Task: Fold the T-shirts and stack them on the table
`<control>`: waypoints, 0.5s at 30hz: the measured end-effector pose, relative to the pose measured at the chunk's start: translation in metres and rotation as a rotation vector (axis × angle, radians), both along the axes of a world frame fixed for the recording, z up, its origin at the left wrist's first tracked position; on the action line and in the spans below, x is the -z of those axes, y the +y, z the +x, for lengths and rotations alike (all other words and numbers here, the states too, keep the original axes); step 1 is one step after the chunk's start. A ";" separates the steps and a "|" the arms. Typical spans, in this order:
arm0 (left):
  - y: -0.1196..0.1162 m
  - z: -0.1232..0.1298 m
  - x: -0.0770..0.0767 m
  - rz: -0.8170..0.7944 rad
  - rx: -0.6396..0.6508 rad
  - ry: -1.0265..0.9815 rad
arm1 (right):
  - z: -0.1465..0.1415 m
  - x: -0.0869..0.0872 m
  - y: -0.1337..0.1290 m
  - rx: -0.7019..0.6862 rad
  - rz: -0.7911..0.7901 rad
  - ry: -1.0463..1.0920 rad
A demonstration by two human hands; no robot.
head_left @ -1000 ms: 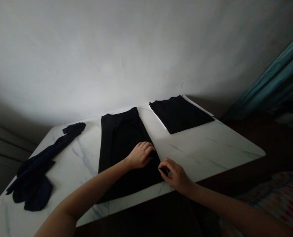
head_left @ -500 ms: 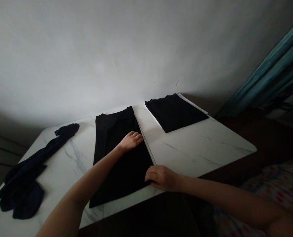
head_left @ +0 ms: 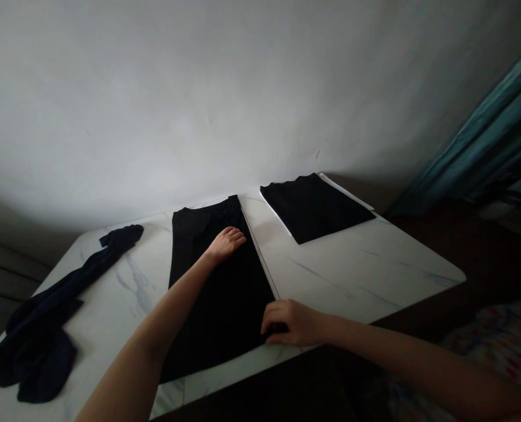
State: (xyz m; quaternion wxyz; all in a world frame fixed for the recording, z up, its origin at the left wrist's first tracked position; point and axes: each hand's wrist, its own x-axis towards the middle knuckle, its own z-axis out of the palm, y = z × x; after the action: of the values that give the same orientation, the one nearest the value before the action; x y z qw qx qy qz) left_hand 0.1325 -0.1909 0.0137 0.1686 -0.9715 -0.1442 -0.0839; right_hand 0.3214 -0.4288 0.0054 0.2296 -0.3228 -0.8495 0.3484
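Observation:
A long black garment (head_left: 218, 310) is spread flat on the marbled white table (head_left: 326, 281), its narrower end toward the wall and its wider end at the near edge. My left hand (head_left: 227, 242) rests palm down on its upper right part, fingers stretched over the cloth. At the garment's near right corner is my right hand (head_left: 292, 322), its fingers and thumb curled about the corner of the cloth. Dark cloth shows between thumb and fingers, though the exact grip is hard to see.
A folded black cloth (head_left: 317, 208) lies over something white (head_left: 346, 190) at the back right. Crumpled dark navy clothing (head_left: 51, 328) stretches along the table's left side. A grey wall (head_left: 198, 105) stands behind the table, and a teal curtain (head_left: 475, 135) hangs at the right.
My left hand has shifted slightly left and up, away from the garment's right edge. My right hand stays at the near corner, with the gap between thumb and fingers more visible.

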 end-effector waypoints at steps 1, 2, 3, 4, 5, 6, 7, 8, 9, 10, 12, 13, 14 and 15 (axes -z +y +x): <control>0.003 -0.001 -0.001 0.006 0.006 0.002 | 0.000 -0.006 0.006 0.006 -0.027 0.003; 0.005 -0.001 -0.001 0.014 0.009 0.000 | -0.001 -0.011 0.013 0.042 -0.027 0.003; 0.008 -0.002 -0.001 0.021 0.010 -0.002 | -0.002 -0.015 0.021 0.109 0.004 -0.003; 0.010 -0.003 -0.001 0.027 0.010 -0.005 | -0.003 -0.017 0.031 0.198 0.061 -0.023; 0.013 -0.003 -0.001 0.033 0.009 -0.008 | -0.005 -0.016 0.040 0.293 0.135 -0.059; 0.015 -0.004 -0.001 0.038 0.006 -0.011 | -0.008 -0.013 0.050 0.376 0.213 -0.112; 0.017 -0.004 -0.001 0.042 0.002 -0.012 | -0.010 -0.008 0.059 0.436 0.281 -0.178; 0.019 -0.004 -0.001 0.045 0.001 -0.010 | -0.012 -0.001 0.066 0.472 0.333 -0.252; 0.021 -0.004 -0.001 0.048 0.002 -0.004 | -0.014 0.006 0.072 0.491 0.369 -0.324; 0.024 -0.004 -0.001 0.052 0.008 0.006 | -0.015 0.013 0.076 0.499 0.393 -0.388; 0.028 -0.005 -0.001 0.071 0.031 0.030 | -0.016 0.026 0.078 0.493 0.420 -0.480; 0.030 -0.006 -0.001 0.088 0.046 0.042 | -0.016 0.030 0.077 0.485 0.430 -0.510; 0.032 -0.007 -0.001 0.110 0.061 0.051 | -0.016 0.032 0.076 0.477 0.439 -0.532; 0.034 -0.009 -0.001 0.133 0.074 0.055 | -0.016 0.034 0.074 0.473 0.448 -0.547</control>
State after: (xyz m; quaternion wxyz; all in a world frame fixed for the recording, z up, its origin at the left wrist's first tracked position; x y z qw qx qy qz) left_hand 0.1239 -0.1564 0.0144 0.2335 -0.9647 -0.0976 -0.0725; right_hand 0.3058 -0.3546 -0.0285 0.1339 -0.5314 -0.8364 -0.0055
